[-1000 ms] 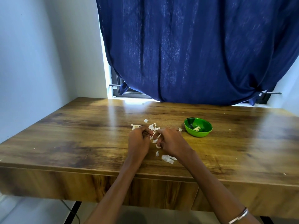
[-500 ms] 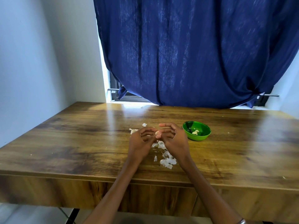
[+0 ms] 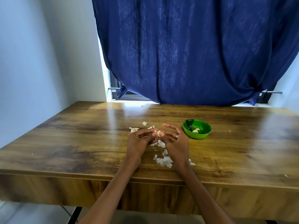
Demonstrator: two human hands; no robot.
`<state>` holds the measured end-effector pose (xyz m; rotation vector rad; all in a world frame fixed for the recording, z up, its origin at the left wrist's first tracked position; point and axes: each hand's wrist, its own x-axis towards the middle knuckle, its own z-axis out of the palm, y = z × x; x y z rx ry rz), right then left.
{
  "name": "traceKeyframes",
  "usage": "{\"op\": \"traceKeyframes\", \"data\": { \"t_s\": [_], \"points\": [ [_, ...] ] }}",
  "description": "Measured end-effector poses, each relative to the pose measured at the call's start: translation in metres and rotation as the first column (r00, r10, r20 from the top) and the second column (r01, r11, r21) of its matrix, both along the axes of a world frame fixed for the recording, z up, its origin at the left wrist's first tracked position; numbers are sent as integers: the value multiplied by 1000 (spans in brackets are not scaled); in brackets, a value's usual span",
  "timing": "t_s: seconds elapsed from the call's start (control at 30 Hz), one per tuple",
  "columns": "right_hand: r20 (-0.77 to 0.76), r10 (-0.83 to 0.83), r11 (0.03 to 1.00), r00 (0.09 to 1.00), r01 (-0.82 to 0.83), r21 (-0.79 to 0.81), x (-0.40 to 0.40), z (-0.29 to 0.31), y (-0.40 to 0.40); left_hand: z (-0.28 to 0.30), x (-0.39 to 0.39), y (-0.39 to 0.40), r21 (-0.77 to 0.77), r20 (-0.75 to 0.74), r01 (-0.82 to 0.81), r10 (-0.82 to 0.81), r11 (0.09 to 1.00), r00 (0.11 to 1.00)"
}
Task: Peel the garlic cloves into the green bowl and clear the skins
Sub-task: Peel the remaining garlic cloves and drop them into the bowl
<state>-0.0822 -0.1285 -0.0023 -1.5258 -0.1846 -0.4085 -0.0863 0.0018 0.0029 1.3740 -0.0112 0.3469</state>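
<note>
A small pale garlic clove point(image 3: 158, 133) is held just above the wooden table point(image 3: 80, 143), between my two hands. My left hand point(image 3: 140, 142) pinches it from the left with curled fingers. My right hand point(image 3: 175, 139) holds it from the right, index finger stretched out above it. The green bowl point(image 3: 197, 128) stands on the table just right of my right hand, with a few peeled cloves point(image 3: 195, 130) inside. White garlic skins point(image 3: 163, 160) lie scattered under and in front of my hands, and more skins point(image 3: 134, 129) lie beyond my left hand.
A dark blue curtain point(image 3: 186, 54) hangs over the window behind the table's far edge. A pale wall runs along the left side. The table's near edge point(image 3: 145, 177) lies under my forearms.
Both hands have lifted off the table with the clove between them. My right index finger has straightened out. The view has tilted, so the table sits lower in the frame.
</note>
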Motion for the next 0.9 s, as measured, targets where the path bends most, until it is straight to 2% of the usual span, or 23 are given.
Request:
{"op": "traceKeyframes", "data": {
  "t_s": [0.07,0.17,0.3,0.37,0.43,0.5,0.67,0.77,0.9],
  "points": [
    [4,-18,1000,1000,18,-7,0,0,-1,-1,1,0,-11,-2,-6,6,1000,1000],
    [-37,14,997,999,-11,79,2,-1,-4,-4,3,0,-6,-4,-20,20,1000,1000],
    [-62,75,987,995,-66,147,2,-2,-6,-8,8,3,106,-1,-46,47,993,999],
    [-47,85,983,995,-76,164,1,-1,-7,-10,9,3,222,46,-84,75,972,996],
    [-38,87,981,996,-79,176,-1,-1,-7,-12,7,2,406,125,-156,115,900,986],
    [-39,97,978,995,-88,188,-1,-1,-8,-11,6,0,515,223,-233,133,825,966],
    [-84,126,971,988,-105,216,1,-2,-10,-11,2,-8,482,447,-305,69,821,892],
    [-125,138,967,982,-107,229,3,-3,-12,-11,0,-8,470,524,-365,79,804,848],
    [-146,130,987,981,-114,114,4,-8,-12,-9,-1,-8,463,601,-424,76,778,796]
  ]
}}
